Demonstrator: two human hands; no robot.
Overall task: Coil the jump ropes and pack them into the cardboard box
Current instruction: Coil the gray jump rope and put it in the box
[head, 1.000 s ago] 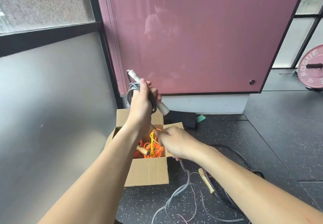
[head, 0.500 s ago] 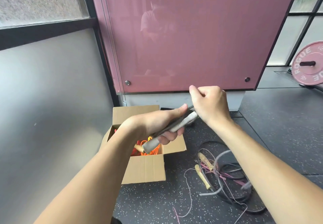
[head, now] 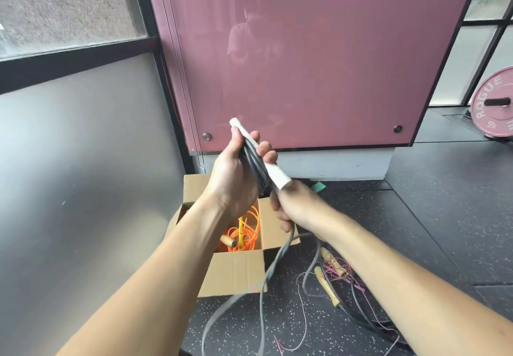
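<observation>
Head view
Left hand [head: 236,181]: above the cardboard box [head: 236,272], fingers curled round the grey jump rope [head: 254,162] loops and white handle [head: 274,174].
Right hand [head: 299,208]: above the box's right flap, seemingly gripping the rope's trailing length.
Orange rope [head: 247,233]: 1 coil inside the box.
Pink rope [head: 336,269]: loose, right of the box.

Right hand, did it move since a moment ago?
Yes. The right hand dropped from the pink panel's bottom edge down to the cardboard box, gripping the grey rope.

Right hand [head: 297,209] lower, perhaps along grey rope [head: 278,257].
</observation>
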